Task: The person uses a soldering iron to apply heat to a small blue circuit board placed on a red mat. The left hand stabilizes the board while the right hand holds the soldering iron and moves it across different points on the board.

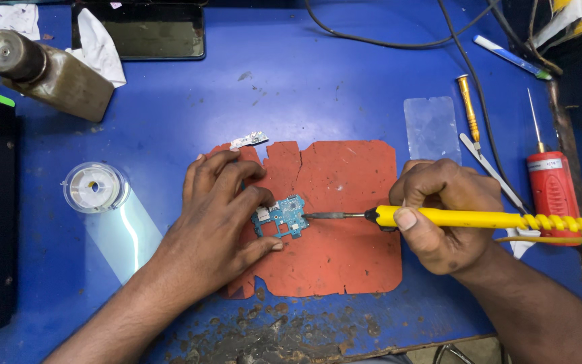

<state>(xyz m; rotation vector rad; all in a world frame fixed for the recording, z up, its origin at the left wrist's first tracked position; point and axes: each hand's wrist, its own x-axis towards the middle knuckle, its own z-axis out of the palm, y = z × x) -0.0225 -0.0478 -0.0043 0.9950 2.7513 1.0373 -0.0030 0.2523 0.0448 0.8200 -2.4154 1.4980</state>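
- My left hand [220, 222]: fingers pinning blue circuit board [283, 217] on red mat [345, 202].
- My right hand [439, 216]: fingers gripping yellow soldering iron [479, 218], long axis horizontal, tip meeting board's right edge.

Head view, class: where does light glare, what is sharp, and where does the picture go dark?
Head view: a bright streak of glare lies on the blue table beside the clear spool; the circuit board, left hand and right hand on the soldering iron are sharp; the far left and right edges sink into shadow.
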